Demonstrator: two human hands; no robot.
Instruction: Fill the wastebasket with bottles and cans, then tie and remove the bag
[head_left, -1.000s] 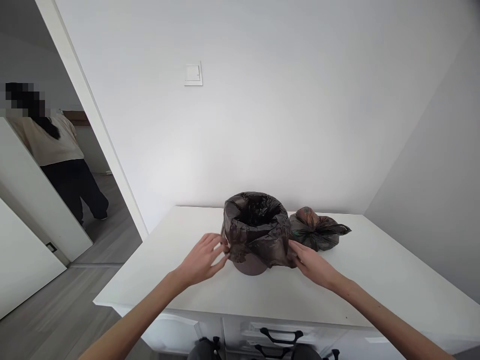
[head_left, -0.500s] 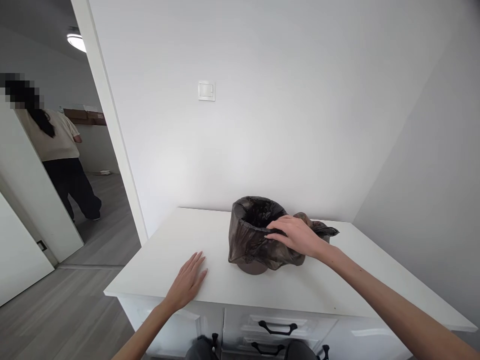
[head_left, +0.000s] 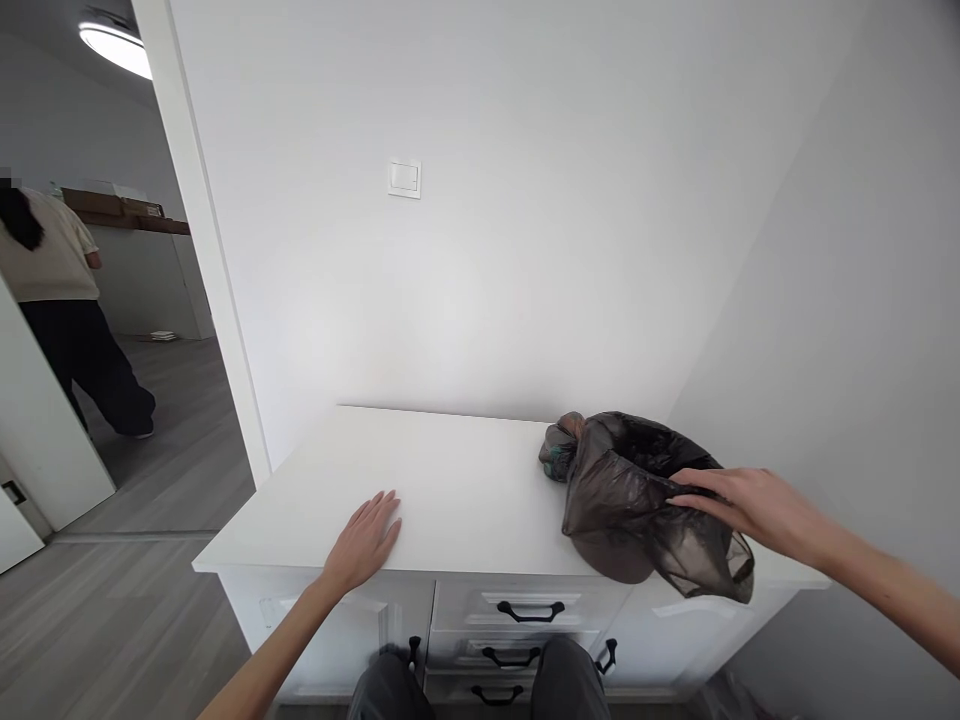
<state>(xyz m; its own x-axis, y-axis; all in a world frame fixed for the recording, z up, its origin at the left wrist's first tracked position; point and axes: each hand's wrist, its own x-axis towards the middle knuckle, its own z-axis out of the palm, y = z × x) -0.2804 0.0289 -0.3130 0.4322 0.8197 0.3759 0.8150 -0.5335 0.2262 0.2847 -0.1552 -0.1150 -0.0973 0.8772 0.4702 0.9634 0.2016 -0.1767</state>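
Wall: plain and pale, with a square white light switch (head_left: 405, 179) above the cabinet's left half.
Bin: the lined bin (head_left: 611, 562) is at the right end of the cabinet top (head_left: 450, 490), near its front edge, at the right hand; whether its base rests on the top or hangs just clear, I cannot tell.
Mouth and axis: the round mouth faces up, and the long axis runs from the base at lower left to the rim at upper right, leaning rightward in view.
Cabinet: white, smooth top; panelled doors and drawers below with dark curved handles (head_left: 531, 610).
Doorway: at left, a person (head_left: 56, 260) in a cream top and dark trousers stands beyond the white frame, under a lit ceiling lamp (head_left: 116, 48), on grey wood-look flooring (head_left: 180, 450).
Liner: thin, creased black plastic (head_left: 619, 490), folded outward over the rim; a see-through flap flares at lower right. The bare base is brownish and rounded.
Bundle: a small, lumpy dark bag (head_left: 556, 458) with orange and green showing through, just left of the bin.
Right hand (head_left: 757, 510): fingers and thumb pinch the lined rim on its right side.
Left hand (head_left: 365, 538): fingers extended, palm down on the cabinet top, well apart from the bin.
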